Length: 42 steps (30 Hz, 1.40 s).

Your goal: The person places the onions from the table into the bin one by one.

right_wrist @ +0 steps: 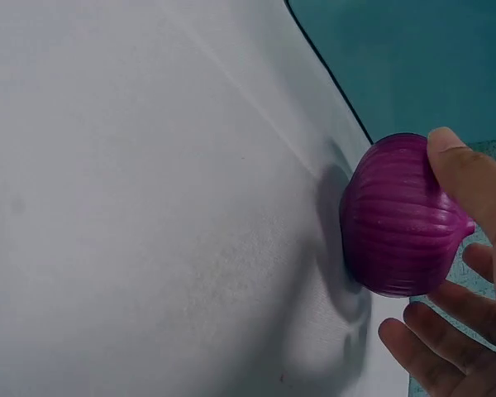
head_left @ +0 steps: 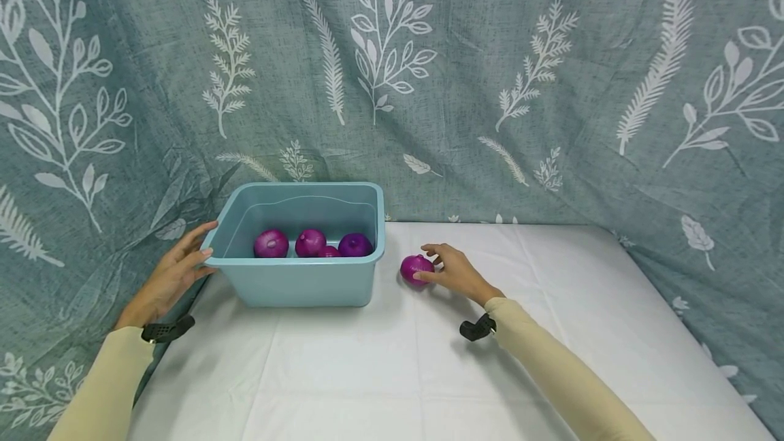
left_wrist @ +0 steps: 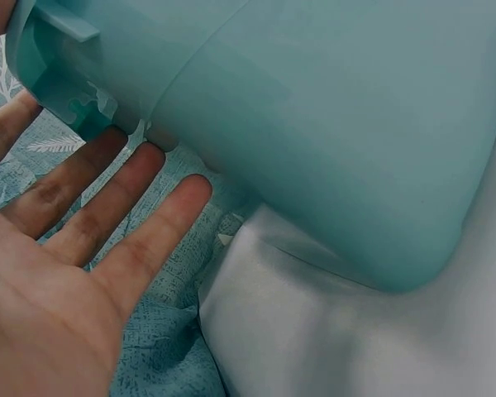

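Observation:
A light blue plastic bin [head_left: 300, 284] stands at the left of the white-covered table. My left hand [head_left: 174, 274] rests on its left side, thumb at the front corner of the rim and the other fingers spread along the wall; the left wrist view shows these fingers [left_wrist: 140, 248] nearly straight. Right of the bin, my right hand [head_left: 453, 272] holds a red onion [head_left: 414, 269] low over the table, its purple ribbed skin showing in the right wrist view. The thumb [right_wrist: 471, 182] lies on the onion's near side, and the other fingers curve behind it.
Inside the bin lie several round purple things: onions [head_left: 271, 243] and a darker, smoother one [head_left: 355, 245]. A teal leaf-patterned cloth [head_left: 453, 87] hangs behind the table and round its sides. The white table cover [head_left: 343, 366] stretches out before the bin.

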Each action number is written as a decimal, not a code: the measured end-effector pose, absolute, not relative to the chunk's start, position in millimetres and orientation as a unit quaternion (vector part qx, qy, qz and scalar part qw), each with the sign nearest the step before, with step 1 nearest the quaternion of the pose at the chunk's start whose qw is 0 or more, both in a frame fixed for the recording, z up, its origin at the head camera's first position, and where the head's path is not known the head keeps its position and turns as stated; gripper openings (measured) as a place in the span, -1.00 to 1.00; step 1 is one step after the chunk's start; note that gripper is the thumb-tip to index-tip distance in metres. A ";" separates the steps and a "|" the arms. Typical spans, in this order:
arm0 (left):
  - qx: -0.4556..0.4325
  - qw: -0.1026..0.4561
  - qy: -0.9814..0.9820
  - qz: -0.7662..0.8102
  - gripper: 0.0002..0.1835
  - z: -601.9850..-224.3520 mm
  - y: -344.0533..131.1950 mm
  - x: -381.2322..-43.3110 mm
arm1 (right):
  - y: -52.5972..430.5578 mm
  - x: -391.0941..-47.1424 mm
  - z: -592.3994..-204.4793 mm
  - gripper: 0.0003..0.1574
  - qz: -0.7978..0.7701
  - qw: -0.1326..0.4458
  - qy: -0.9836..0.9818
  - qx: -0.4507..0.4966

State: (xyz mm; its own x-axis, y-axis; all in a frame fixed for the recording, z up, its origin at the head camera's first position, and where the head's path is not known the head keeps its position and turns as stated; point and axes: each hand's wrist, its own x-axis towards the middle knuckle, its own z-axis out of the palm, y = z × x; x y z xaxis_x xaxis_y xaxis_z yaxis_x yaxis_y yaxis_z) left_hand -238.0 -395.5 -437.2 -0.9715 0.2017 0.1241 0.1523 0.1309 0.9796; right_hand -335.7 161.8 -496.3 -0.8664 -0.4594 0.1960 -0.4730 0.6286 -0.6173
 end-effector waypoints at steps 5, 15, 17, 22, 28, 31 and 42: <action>0.112 0.019 0.752 0.649 -0.34 -437.2 -394.7 -237.8 | 161.3 -335.2 -498.7 -0.10 0.345 0.010 -0.902 0.260; 0.116 0.015 0.749 0.653 -0.35 -437.7 -394.4 -239.1 | 161.5 -333.7 -504.4 -0.13 0.345 -0.015 -0.907 0.239; 0.115 0.016 0.749 0.653 -0.35 -438.0 -394.4 -238.9 | 161.6 -332.9 -505.0 -0.13 0.351 -0.020 -0.906 0.234; 0.118 0.015 0.746 0.656 -0.35 -438.4 -394.7 -238.5 | 161.3 -331.8 -505.1 -0.14 0.355 -0.016 -0.904 0.236; 0.127 0.017 0.742 0.659 -0.35 -438.6 -395.5 -238.5 | 163.0 -332.2 -505.1 -0.14 0.364 -0.009 -0.899 0.243; 0.130 0.016 0.743 0.657 -0.35 -438.2 -395.9 -239.1 | 165.4 -332.4 -504.4 -0.12 0.366 -0.002 -0.900 0.238; 0.129 0.015 0.746 0.653 -0.35 -438.6 -397.4 -240.3 | 172.6 -331.0 -487.3 -0.17 0.379 0.033 -0.895 0.232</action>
State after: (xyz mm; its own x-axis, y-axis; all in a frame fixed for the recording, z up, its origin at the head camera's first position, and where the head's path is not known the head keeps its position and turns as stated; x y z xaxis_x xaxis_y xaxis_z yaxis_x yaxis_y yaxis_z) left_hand -240.3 -397.4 -438.6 -0.9662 0.2119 0.1465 0.1734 0.1143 0.9782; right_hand -331.0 172.6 -487.3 -0.8903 -0.3897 0.2354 -0.4403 0.6056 -0.6628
